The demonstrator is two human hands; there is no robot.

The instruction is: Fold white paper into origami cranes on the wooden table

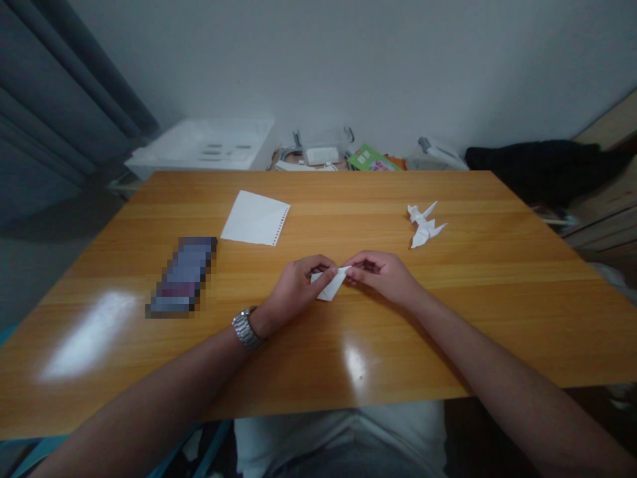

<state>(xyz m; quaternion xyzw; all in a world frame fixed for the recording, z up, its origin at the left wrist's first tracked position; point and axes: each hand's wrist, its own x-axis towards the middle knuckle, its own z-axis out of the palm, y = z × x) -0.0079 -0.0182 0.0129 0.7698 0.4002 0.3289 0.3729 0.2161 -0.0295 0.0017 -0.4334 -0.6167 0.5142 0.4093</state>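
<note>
Between my hands is a small piece of folded white paper [332, 287], its lower end tapering downward. My left hand [304, 284], with a metal watch at the wrist, pinches it from the left, thumb on top. From the right, my right hand [382, 273] grips the paper's upper right corner between thumb and fingers. Some fingertips of both hands are hidden behind the paper and thumbs. Beyond my right hand lie folded white paper figures [425, 226], bunched so closely that I cannot tell how many. A white sheet [256, 218] with a perforated edge lies farther off to the left.
A phone-like device [183, 275], blurred by pixelation, lies on the wooden table [298, 358] left of my hands. Past the far edge stand a white foam box [199, 143], cables and a green packet [373, 159]. Dark cloth [537, 166] is heaped at the right.
</note>
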